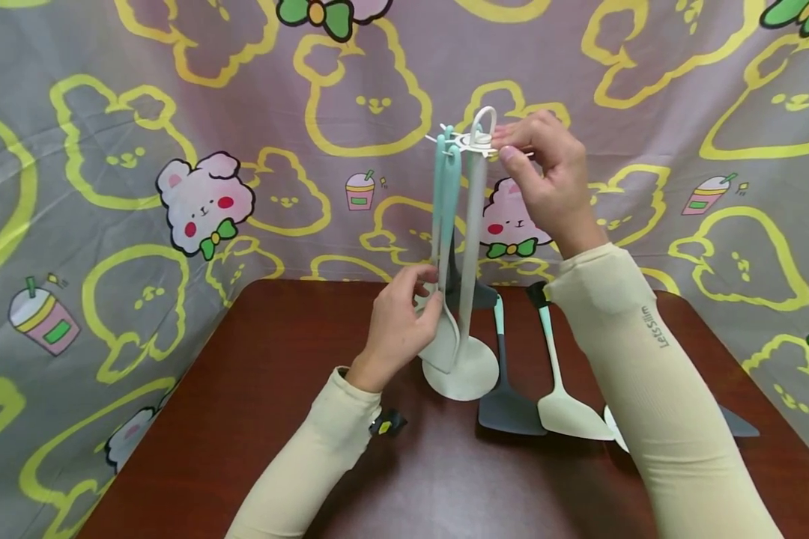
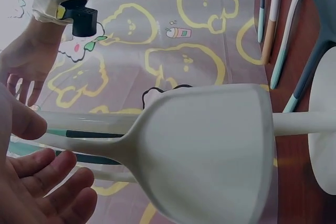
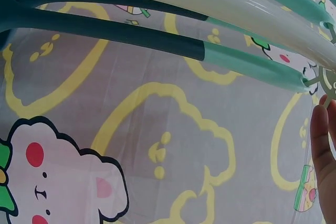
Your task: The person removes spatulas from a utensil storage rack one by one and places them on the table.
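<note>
A white utensil stand (image 1: 473,247) rises from a round base (image 1: 460,382), with a ring of hooks and a loop at its top. My right hand (image 1: 546,168) pinches one hook of that ring, as the right wrist view also shows. From other hooks hang utensils with mint-green handles (image 1: 450,195). Among them is a pale turner (image 2: 205,145), head down. My left hand (image 1: 404,322) is at its shaft, thumb on one side and loosely bent fingers on the other; whether they touch it, I cannot tell. Dark utensils (image 3: 131,32) hang behind the pole.
On the brown table (image 1: 243,419), right of the base, lie a dark grey turner (image 1: 508,410) and a pale turner (image 1: 573,415). My right sleeve partly covers more utensils, including a dark one (image 1: 739,423). A patterned curtain (image 1: 377,67) stands behind the table.
</note>
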### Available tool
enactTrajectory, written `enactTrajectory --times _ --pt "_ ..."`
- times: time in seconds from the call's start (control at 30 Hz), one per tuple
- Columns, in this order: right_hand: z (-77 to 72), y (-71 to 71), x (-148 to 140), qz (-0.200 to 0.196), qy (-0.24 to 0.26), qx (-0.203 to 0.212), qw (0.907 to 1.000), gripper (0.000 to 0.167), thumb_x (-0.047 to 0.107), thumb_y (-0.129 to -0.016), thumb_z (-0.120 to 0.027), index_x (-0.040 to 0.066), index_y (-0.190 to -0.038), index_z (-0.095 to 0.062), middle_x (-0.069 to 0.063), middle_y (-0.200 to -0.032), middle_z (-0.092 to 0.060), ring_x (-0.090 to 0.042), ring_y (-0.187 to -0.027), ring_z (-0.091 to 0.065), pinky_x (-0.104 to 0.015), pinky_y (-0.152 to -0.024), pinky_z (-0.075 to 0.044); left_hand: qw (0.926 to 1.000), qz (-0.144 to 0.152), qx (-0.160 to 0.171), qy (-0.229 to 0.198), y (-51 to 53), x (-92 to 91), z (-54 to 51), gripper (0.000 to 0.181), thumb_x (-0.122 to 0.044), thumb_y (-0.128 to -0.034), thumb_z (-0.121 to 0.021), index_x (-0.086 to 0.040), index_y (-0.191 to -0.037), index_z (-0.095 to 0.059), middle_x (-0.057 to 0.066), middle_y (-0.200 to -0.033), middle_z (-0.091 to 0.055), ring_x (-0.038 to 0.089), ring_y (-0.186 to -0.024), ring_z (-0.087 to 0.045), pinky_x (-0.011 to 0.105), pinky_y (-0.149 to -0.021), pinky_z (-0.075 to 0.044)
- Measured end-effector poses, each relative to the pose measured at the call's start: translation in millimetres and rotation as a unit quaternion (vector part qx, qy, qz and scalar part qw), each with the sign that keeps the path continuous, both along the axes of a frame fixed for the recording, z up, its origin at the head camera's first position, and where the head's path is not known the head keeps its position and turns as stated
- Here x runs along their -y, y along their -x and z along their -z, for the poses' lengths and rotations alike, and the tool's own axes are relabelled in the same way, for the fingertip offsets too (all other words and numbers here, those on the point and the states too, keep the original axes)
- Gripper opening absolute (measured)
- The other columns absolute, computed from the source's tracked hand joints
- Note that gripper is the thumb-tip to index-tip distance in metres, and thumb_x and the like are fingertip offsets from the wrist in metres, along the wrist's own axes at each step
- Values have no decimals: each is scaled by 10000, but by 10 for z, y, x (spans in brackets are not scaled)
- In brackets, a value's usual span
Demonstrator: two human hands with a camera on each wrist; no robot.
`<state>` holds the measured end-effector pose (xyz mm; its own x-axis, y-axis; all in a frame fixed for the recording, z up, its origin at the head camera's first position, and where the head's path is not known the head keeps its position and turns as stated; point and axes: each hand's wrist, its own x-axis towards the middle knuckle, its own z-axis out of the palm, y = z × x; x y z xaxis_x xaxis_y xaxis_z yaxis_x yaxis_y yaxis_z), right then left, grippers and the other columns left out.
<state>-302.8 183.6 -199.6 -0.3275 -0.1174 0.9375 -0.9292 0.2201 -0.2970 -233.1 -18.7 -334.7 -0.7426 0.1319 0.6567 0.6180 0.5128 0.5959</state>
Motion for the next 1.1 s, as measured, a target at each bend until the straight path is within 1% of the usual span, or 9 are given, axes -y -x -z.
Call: enactTrajectory --times 0.3,0.47,0.53,0.6,0.67,0.83,0.9,1.0,1.1 --pt "15 22 -4 -53 41 -97 9999 171 17 -888 -556 -126 -867 -647 168 -928 -600 -42 -1037 -657 -178 -856 -533 9998 -174 21 -111 77 -109 11 258 -190 -923 -652 -84 -1158 -648 62 -1014 -699 164 -800 -666 274 -689 -536" --pt "18 27 -3 -102 19 -140 9998 178 29 -891 -561 -125 -859 -646 37 -910 -633 -44 -1044 -662 -185 -857 -537 9995 -197 -114 -208 102 -128 30 209 -152 -919 -673 -58 -1105 -669 83 -969 -704 186 -763 -673 325 -670 -570" --pt "17 29 0 -108 33 -124 9999 186 35 -895 -559 -126 -852 -642 -38 -904 -636 -49 -1046 -664 -190 -864 -539 9995 -195 -139 -200 106 -129 41 197 -148 -919 -675 -57 -1094 -674 80 -968 -703 178 -760 -668 309 -665 -570" --pt "15 30 -3 -83 24 -123 9999 193 42 -899 -556 -125 -854 -642 -57 -903 -634 -48 -1048 -662 -192 -870 -539 9995 -196 -184 -172 109 -131 51 191 -153 -921 -675 -57 -1086 -680 75 -967 -703 171 -761 -663 270 -657 -558" --pt "12 27 2 -83 39 -113 9999 193 41 -898 -556 -126 -854 -641 -48 -902 -630 -50 -1047 -662 -193 -872 -538 9994 -182 -221 -168 108 -126 59 186 -159 -926 -671 -58 -1082 -682 72 -966 -700 168 -768 -664 245 -653 -547" --pt "14 19 13 -82 88 -7 9999 182 29 -890 -554 -126 -866 -647 128 -914 -600 -47 -1044 -658 -181 -854 -532 9991 -206 -338 -146 104 -111 78 184 -147 -928 -660 -43 -1076 -693 74 -960 -691 182 -783 -673 279 -655 -557" --pt "18 17 16 -73 101 26 9999 181 25 -889 -552 -126 -873 -651 169 -922 -588 -44 -1043 -656 -176 -849 -530 9989 -224 -374 -145 102 -105 88 182 -141 -926 -657 -35 -1068 -699 74 -952 -688 182 -779 -671 295 -653 -559" --pt "24 16 21 -103 120 37 9999 179 19 -892 -552 -128 -884 -654 170 -926 -588 -47 -1044 -657 -179 -853 -529 9991 -155 -344 -208 92 -96 103 167 -146 -922 -662 -40 -1044 -702 67 -923 -674 172 -759 -656 298 -642 -555" --pt "27 16 27 -191 195 25 9996 174 7 -890 -554 -137 -883 -651 135 -923 -601 -62 -1038 -662 -195 -875 -535 9993 -38 -262 -254 81 -96 116 154 -165 -919 -672 -52 -1020 -704 58 -889 -652 158 -743 -643 286 -635 -554"
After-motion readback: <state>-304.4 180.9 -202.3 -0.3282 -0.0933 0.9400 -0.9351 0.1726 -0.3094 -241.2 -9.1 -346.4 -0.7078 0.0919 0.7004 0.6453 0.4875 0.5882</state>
